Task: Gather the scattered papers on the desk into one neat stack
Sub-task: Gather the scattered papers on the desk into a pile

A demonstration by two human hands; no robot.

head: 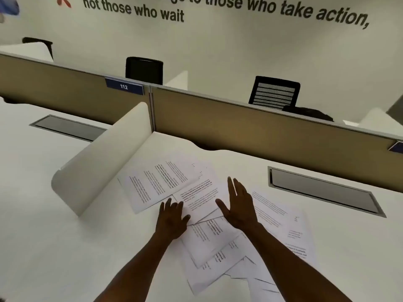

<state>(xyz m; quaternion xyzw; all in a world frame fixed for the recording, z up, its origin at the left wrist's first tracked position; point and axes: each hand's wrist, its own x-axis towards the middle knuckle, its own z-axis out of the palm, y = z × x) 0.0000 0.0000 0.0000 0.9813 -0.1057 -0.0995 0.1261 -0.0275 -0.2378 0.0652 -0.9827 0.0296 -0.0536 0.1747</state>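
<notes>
Looking down from the head camera, I see the papers strewn loose across the white worktop, overlapping at odd angles from about 6 o'clock up toward 11 o'clock, with more sheets fanned out toward 4 o'clock. My left hand lies palm down at the left edge of the spread, fingers bent and slightly splayed, touching the paper edges and closed on nothing. My right hand sits just beside it toward 1 o'clock, flat and wide, fingers straight and pointing away, thumb out toward the left hand; I cannot tell whether it touches the sheets beneath it. One printed page lies at 11 o'clock, next to the curved white divider. A grey cable tray lid is set into the worktop at 2 o'clock. Farther off stands the tan partition carrying a blue tag reading 112, then black chairs and the lettered wall.
</notes>
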